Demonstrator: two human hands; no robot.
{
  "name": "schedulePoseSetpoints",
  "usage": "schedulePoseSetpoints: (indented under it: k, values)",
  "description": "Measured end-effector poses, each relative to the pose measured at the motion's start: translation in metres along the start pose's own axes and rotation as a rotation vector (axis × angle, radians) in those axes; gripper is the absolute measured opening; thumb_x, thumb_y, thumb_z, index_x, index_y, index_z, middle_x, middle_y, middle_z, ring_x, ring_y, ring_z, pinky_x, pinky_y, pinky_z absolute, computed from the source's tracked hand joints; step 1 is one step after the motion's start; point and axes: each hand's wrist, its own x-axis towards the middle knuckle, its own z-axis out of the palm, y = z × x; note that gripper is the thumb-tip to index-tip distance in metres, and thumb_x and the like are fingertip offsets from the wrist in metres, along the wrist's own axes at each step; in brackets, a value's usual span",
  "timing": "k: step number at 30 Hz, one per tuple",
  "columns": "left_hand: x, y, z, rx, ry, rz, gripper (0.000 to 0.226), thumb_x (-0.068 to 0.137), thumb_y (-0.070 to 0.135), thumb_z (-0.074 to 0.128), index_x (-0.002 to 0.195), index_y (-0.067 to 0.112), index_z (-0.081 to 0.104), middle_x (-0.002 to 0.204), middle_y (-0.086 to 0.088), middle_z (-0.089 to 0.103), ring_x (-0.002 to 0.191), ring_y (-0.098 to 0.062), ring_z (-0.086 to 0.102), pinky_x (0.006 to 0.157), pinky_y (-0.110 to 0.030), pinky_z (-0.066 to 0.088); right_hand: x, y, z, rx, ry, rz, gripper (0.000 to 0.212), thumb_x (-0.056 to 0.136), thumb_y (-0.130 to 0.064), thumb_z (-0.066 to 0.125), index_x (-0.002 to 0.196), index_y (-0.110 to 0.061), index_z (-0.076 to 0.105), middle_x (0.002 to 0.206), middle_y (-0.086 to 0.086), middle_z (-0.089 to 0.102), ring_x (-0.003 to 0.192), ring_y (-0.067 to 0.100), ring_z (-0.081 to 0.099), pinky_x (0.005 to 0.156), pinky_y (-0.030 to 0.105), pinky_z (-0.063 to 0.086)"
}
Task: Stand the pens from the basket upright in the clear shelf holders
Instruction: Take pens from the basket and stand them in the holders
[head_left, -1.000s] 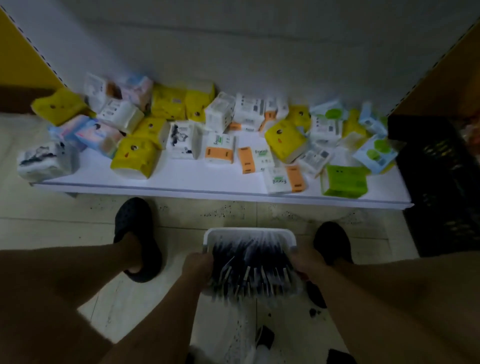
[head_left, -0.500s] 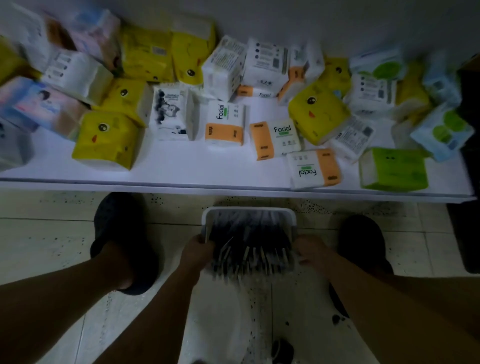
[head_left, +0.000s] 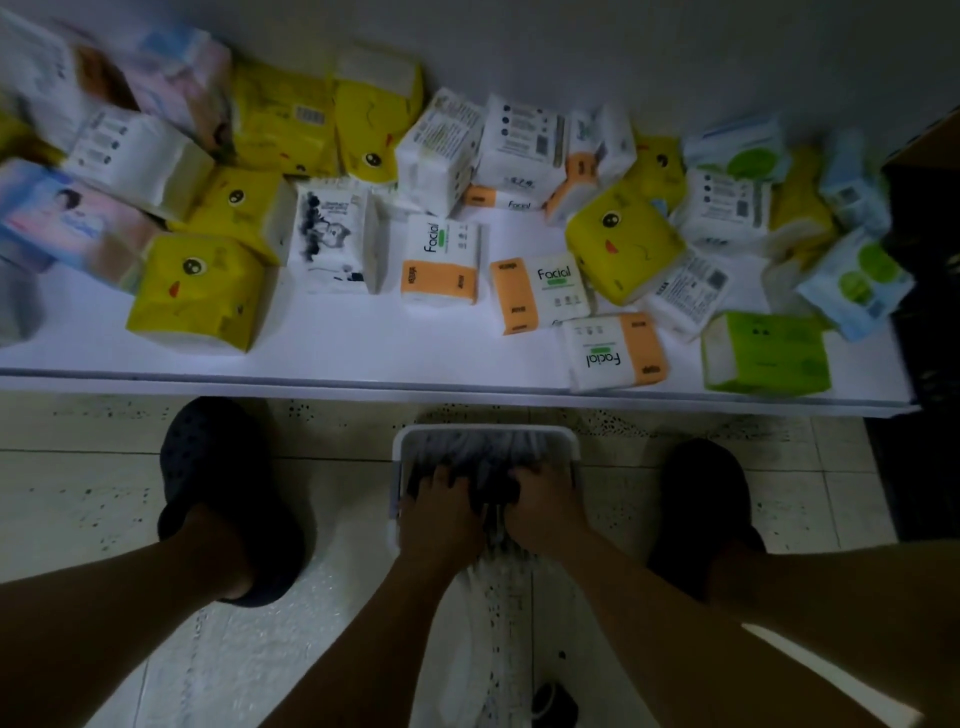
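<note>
Far to the left of the basket (head_left: 485, 434), and past it, a pink and blue pack (head_left: 62, 228) lies on the low white shelf (head_left: 322, 358). It looks blurry. Nearer the basket on that side sits a yellow pack (head_left: 197, 293) with a little face on it. On the tiled floor (head_left: 78, 499) left of the basket stands the left shoe (head_left: 218, 467), dark with small holes.

The basket is white. It sits on the floor between the two shoes, just in front of the shelf edge. The pens (head_left: 491, 467) are all inside it in a dark heap. The left hand (head_left: 441, 519) is in the left half of the basket. Its fingers (head_left: 436, 480) are bent and spread on top of the pens, but the picture is too dark to tell if it grips any. The right hand (head_left: 545, 512) is in the right half, just beside the left hand. Its fingers curl round a dark bunch of pens.

Straight past the basket, on the shelf, stand orange and white packs (head_left: 441, 267) with the word Facial. Right of the basket stands the right shoe (head_left: 701, 499). Past the basket and to its right, a green pack (head_left: 766, 353) lies at the shelf edge. Farthest right of the basket is a black crate (head_left: 924, 322).
</note>
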Motion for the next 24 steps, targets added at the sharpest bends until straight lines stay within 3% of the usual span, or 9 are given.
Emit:
schedulePoseSetpoints:
  k: [3,5,8,11,12,14,18,21,24]
  values:
    - [-0.002,-0.001,0.002,0.009,0.032,0.058,0.052,0.096,0.034,0.045,0.145,0.018,0.039,0.147,-0.009,0.037,0.131,-0.031,0.039,0.107,-0.045,0.036,0.002,0.002,0.003,-0.221,-0.084,-0.026,0.057,0.092,-0.034,0.051,0.146,-0.028,0.035,0.152,0.005,0.030,0.141,0.034,0.023,0.116,0.048,0.017]
    - [-0.003,-0.002,0.001,0.012,0.064,0.076,0.054,0.095,0.035,0.046,0.146,0.020,0.037,0.147,-0.007,0.039,0.132,-0.030,0.039,0.107,-0.043,0.037,0.002,0.002,0.005,-0.281,-0.102,-0.048,0.065,0.092,-0.039,0.052,0.150,-0.031,0.025,0.156,0.006,0.024,0.143,0.036,0.017,0.116,0.049,0.018]
    - [-0.006,-0.002,-0.004,0.054,0.119,0.084,0.045,0.094,0.032,0.047,0.138,0.020,0.048,0.137,-0.005,0.050,0.125,-0.026,0.046,0.101,-0.038,0.038,0.007,0.002,0.012,-0.237,-0.143,-0.023,0.060,0.092,-0.035,0.050,0.148,-0.026,0.031,0.154,0.009,0.027,0.141,0.038,0.019,0.116,0.050,0.024]
    - [-0.007,-0.002,-0.013,0.018,0.136,0.033,0.030,0.092,0.026,0.051,0.117,0.016,0.065,0.120,-0.006,0.060,0.111,-0.027,0.056,0.094,-0.035,0.042,0.008,-0.002,0.008,-0.076,-0.112,0.033,0.033,0.089,-0.025,0.053,0.116,-0.009,0.061,0.131,0.016,0.052,0.124,0.036,0.045,0.100,0.042,0.043]
    - [-0.008,-0.001,-0.017,-0.009,0.144,0.019,0.025,0.093,0.023,0.051,0.109,0.015,0.069,0.112,-0.005,0.065,0.103,-0.024,0.060,0.088,-0.032,0.044,0.009,-0.003,0.008,-0.001,-0.088,0.060,0.019,0.089,-0.022,0.053,0.090,-0.005,0.062,0.119,0.018,0.058,0.112,0.033,0.054,0.087,0.036,0.048]
    - [-0.009,0.000,-0.024,-0.097,0.148,-0.023,0.021,0.095,0.020,0.050,0.097,0.013,0.070,0.098,-0.005,0.069,0.088,-0.021,0.064,0.075,-0.028,0.047,0.009,-0.006,0.008,0.097,-0.018,0.107,0.033,0.090,-0.018,0.054,0.060,-0.015,0.042,0.099,0.020,0.062,0.084,0.024,0.055,0.062,0.024,0.041]
    - [-0.009,0.008,-0.042,-0.250,0.104,-0.103,0.017,0.093,0.016,0.054,0.087,0.010,0.068,0.087,-0.006,0.069,0.074,-0.016,0.058,0.064,-0.024,0.042,0.003,-0.011,0.004,0.258,0.111,0.185,0.038,0.089,-0.014,0.060,0.054,-0.019,0.043,0.063,0.002,0.050,0.061,0.019,0.049,0.047,0.021,0.034]
    - [-0.021,0.013,-0.058,-0.415,0.095,-0.130,0.003,0.088,0.012,0.060,0.088,0.013,0.062,0.086,-0.003,0.064,0.079,-0.016,0.057,0.068,-0.025,0.044,-0.006,-0.017,-0.011,0.270,0.136,0.201,0.027,0.086,-0.009,0.061,0.059,-0.012,0.062,0.062,0.004,0.058,0.062,0.020,0.055,0.057,0.025,0.047]
    - [-0.027,0.015,-0.064,-0.594,0.090,-0.139,0.013,0.085,0.007,0.060,0.096,0.012,0.056,0.088,-0.001,0.060,0.083,-0.020,0.060,0.076,-0.034,0.053,-0.016,-0.027,-0.030,0.274,0.148,0.196,0.016,0.086,-0.004,0.059,0.079,-0.005,0.073,0.075,0.008,0.067,0.067,0.018,0.059,0.060,0.024,0.048]
